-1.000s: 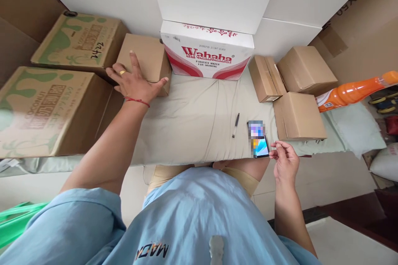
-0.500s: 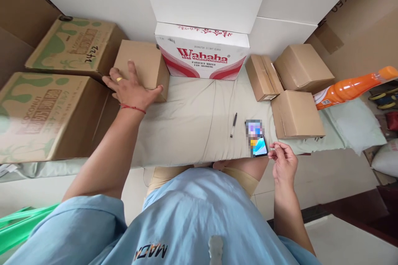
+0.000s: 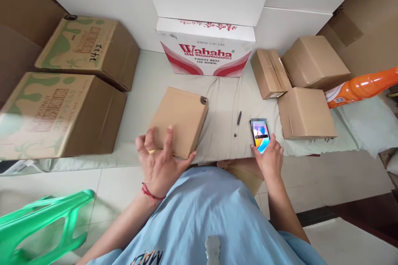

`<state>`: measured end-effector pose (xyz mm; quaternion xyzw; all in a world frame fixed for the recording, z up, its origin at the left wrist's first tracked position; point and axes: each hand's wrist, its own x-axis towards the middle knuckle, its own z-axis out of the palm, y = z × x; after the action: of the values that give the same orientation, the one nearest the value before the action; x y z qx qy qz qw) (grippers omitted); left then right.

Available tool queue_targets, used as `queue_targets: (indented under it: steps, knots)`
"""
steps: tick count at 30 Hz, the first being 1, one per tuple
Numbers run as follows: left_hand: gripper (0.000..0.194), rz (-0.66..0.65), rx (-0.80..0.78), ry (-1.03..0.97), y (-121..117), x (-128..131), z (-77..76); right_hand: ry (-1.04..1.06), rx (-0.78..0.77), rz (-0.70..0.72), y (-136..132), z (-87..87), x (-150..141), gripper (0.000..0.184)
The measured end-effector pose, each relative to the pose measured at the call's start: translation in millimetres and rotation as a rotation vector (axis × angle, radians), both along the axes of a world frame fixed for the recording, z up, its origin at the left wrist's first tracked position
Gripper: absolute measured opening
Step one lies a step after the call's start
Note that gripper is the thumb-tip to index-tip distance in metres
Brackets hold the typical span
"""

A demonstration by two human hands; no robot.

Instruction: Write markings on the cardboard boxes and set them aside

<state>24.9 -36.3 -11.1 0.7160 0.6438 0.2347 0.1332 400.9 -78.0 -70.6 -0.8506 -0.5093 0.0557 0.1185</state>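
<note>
A small plain cardboard box [image 3: 180, 114] sits at an angle on the cloth-covered table [image 3: 217, 140], near my body. My left hand [image 3: 161, 163] grips its near end, with fingers bent over the top and left side and the thumb at the near right corner. A dark round mark shows at the box's far right corner. On the right, a smartphone [image 3: 261, 143] with a lit, colourful screen is held by its near end in my right hand [image 3: 271, 157], thumb on the left edge and fingers on the right. Between the two lies a pen [image 3: 238, 124].
Two printed coconut cartons [image 3: 40, 112] stand on the left. A white-and-red Wahaha carton [image 3: 207, 56] is against the back panel. Several brown boxes [image 3: 306, 112] are grouped on the right beside an orange bottle [image 3: 363, 87]. A green plastic stool [image 3: 68, 219] stands on the floor at lower left.
My left hand has brought the small box from beside the coconut cartons towards my body and to the right, turning it. My right hand has moved onto the smartphone and closed on it.
</note>
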Motion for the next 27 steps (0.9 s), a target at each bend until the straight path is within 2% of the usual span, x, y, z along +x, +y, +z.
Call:
queue_targets:
  steps: [3, 5, 8, 12, 14, 17, 19, 22, 24, 25, 27]
  knots:
    - [0.128, -0.025, 0.093, 0.080, -1, 11, 3.1, 0.002, 0.010, -0.025, 10, 1.9, 4, 0.099]
    - [0.129, -0.021, 0.083, 0.029, 4, 13, 5.6, 0.015, 0.002, -0.066, 14, 4.8, 10, 0.103]
    - [0.116, 0.007, 0.030, -0.118, 9, 10, 5.5, 0.024, -0.023, -0.148, 16, 9.8, 21, 0.107]
    - [0.101, 0.050, -0.108, -0.257, 16, 0, -3.3, 0.049, -0.052, -0.233, 17, 16.3, 29, 0.104]
    - [0.094, 0.114, -0.184, -0.331, 21, -6, -9.1, 0.113, 0.024, -0.252, 18, 19.8, 26, 0.098]
    - [0.082, 0.169, -0.291, -0.526, 30, -11, -18.5, 0.316, 0.255, -0.173, 21, 26.4, 10, 0.084]
    - [0.079, 0.137, -0.372, -0.741, 33, -10, -25.5, 0.467, 0.309, -0.054, 22, 32.0, -11, 0.073]
    - [0.075, 0.037, -0.433, -1.022, 31, -6, -34.3, 0.829, 0.194, 0.156, 26, 41.1, -53, 0.066]
    - [0.070, -0.026, -0.403, -1.057, 24, -2, -34.7, 1.150, 0.120, 0.236, 31, 44.9, -81, 0.065]
    - [0.067, -0.065, -0.374, -1.031, 20, 0, -32.5, 1.277, 0.103, 0.230, 34, 45.4, -91, 0.065]
    - [0.061, -0.195, -0.301, -0.933, 13, 4, -23.1, 1.420, 0.110, 0.123, 39, 43.1, -103, 0.063]
